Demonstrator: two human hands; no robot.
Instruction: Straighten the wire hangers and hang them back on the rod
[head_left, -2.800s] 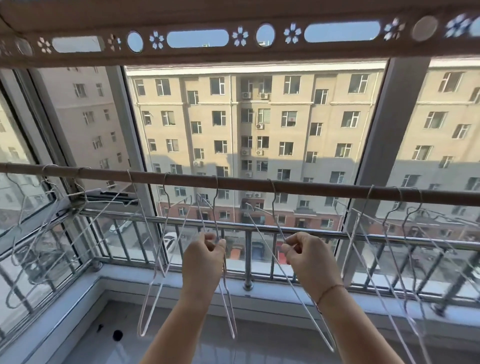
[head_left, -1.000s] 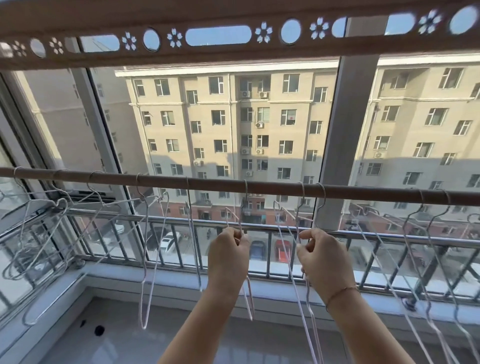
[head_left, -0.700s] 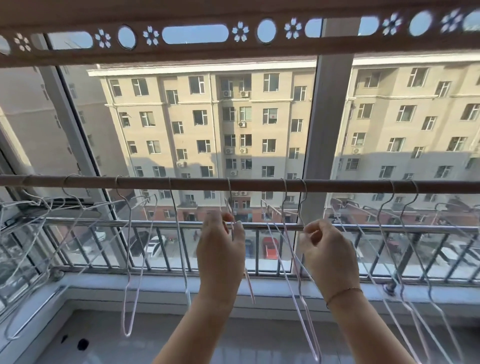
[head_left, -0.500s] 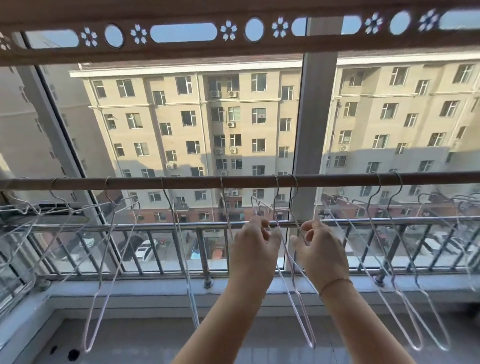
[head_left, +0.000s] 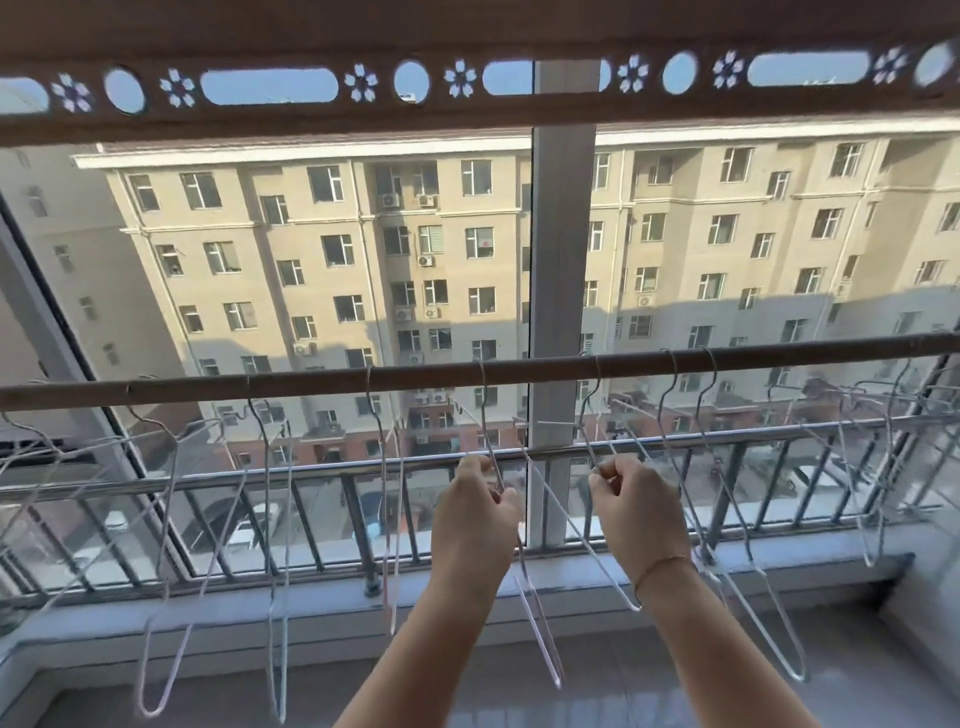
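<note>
The left hand, near 6 o'clock, has its fingers curled tight round the wire of a bent hanger hooked on the rod. The right hand, at 5 o'clock, pinches the wire of the next hanger between thumb and curled forefinger. Other hangers dangle along the rod toward 9 and 3 o'clock, before the railing.

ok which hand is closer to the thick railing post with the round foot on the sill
Left. The left hand grips a wire hanger just right of the railing post; the right hand is farther right, past the window frame.
</note>
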